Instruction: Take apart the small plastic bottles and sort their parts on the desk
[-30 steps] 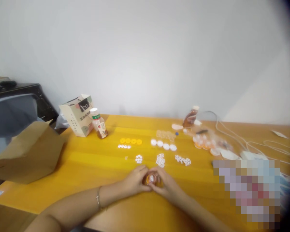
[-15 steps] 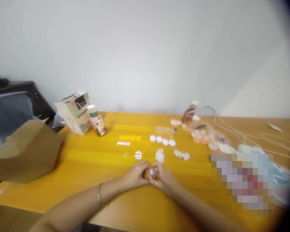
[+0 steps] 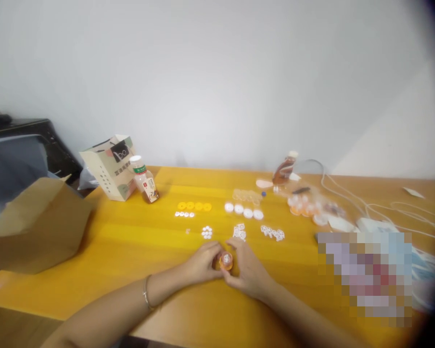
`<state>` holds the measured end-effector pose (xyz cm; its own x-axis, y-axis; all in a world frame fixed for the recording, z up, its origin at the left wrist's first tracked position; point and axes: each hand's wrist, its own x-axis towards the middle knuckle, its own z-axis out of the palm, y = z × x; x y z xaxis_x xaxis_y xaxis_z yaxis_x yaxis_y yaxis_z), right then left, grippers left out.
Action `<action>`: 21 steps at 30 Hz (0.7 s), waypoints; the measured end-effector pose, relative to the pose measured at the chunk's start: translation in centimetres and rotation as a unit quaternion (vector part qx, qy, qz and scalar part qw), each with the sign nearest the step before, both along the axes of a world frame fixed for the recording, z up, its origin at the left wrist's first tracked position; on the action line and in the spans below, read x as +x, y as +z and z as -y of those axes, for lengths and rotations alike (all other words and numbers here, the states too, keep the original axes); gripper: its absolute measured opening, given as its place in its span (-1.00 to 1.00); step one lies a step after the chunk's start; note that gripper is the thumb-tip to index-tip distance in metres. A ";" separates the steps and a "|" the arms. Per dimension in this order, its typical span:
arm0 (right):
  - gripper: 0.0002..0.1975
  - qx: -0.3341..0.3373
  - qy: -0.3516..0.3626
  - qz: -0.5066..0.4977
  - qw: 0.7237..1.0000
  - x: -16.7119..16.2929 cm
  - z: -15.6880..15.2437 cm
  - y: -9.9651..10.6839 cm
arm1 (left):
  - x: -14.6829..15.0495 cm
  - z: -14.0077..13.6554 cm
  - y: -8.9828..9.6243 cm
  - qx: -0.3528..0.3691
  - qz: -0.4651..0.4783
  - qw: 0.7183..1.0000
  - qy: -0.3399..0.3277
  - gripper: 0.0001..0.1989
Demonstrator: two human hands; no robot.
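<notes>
My left hand (image 3: 205, 262) is closed on the left side of a small round piece (image 3: 226, 261), orange below and clear above with a white centre. It looks like a toy yo-yo, but blur hides its exact kind. Around its right side, my right hand (image 3: 247, 268) curves with thumb and fingers apart; the thumb tip is close to the lower edge, and contact cannot be made out. Just beyond the hands lie a cluster of small white discs (image 3: 207, 232) and a pile of white cut-out pieces (image 3: 239, 232). More white cut-out pieces (image 3: 272, 233) lie to the right.
Farther back sit rows of yellow discs (image 3: 195, 206), small white rings (image 3: 184, 214) and larger white discs (image 3: 243, 210). A drink bottle (image 3: 145, 181) and paper bag (image 3: 110, 169) stand left, near a cardboard box (image 3: 39, 224). Rightward are another bottle (image 3: 284, 169), orange-white parts (image 3: 304, 205) and cables (image 3: 342, 193).
My right hand's fingers have loosened and spread away from the round piece, which shows more fully now. My left hand keeps its hold. The view has shifted slightly.
</notes>
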<state>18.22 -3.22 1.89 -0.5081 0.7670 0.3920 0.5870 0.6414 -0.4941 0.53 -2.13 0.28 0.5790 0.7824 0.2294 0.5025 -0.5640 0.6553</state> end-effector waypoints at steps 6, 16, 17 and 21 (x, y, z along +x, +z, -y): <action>-0.52 -0.119 -0.038 0.002 0.992 0.1 -0.4 -0.3 | -0.1 -0.1 0.0 -0.002 0.016 1.000 -0.012 -0.74; -0.88 -0.132 -0.008 -0.044 0.990 0.2 -1.0 -1.3 | -1.2 0.9 2.9 0.060 0.047 0.991 -0.109 -0.48; -0.88 -0.129 -0.004 -0.051 0.990 0.2 -1.0 -1.5 | -1.1 1.0 3.2 0.069 0.042 0.988 -0.134 -0.52; -0.90 -0.111 -0.002 -0.052 0.992 0.2 -1.1 -2.0 | -0.7 0.8 3.0 0.072 0.036 0.994 -0.077 -0.78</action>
